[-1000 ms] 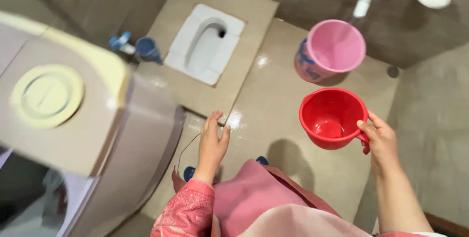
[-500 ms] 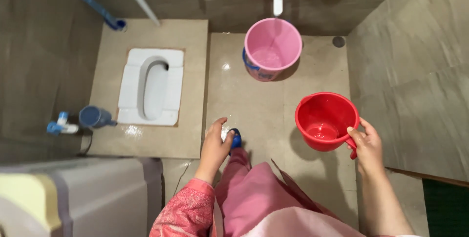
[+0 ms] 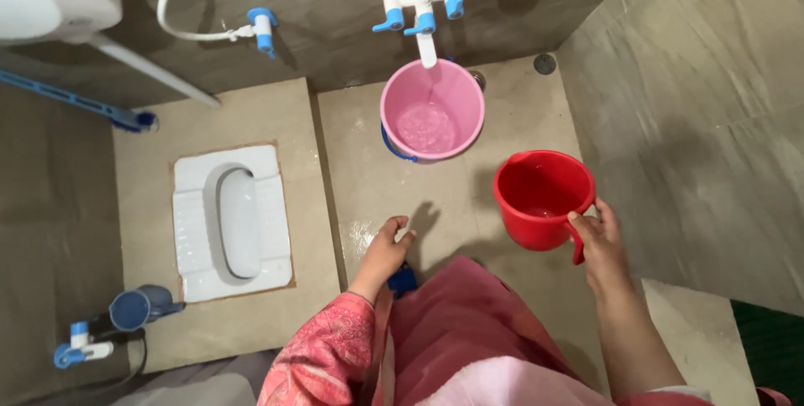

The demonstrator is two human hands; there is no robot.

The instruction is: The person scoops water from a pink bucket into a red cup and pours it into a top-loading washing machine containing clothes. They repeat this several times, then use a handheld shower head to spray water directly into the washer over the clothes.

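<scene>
Left hand [image 3: 383,249] empty, fingers loosely spread, hanging below-left of the pink bucket [image 3: 432,110]. Bucket stands under the tap [image 3: 425,33], some water in it. Right hand [image 3: 596,238] clamped on the handle of the red mug [image 3: 543,198], upright, just below-right of the bucket; right hand is nearer.

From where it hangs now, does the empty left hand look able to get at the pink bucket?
Probably yes: the left hand is open and holds nothing, and only bare floor lies between it and the pink bucket under the tap.
</scene>
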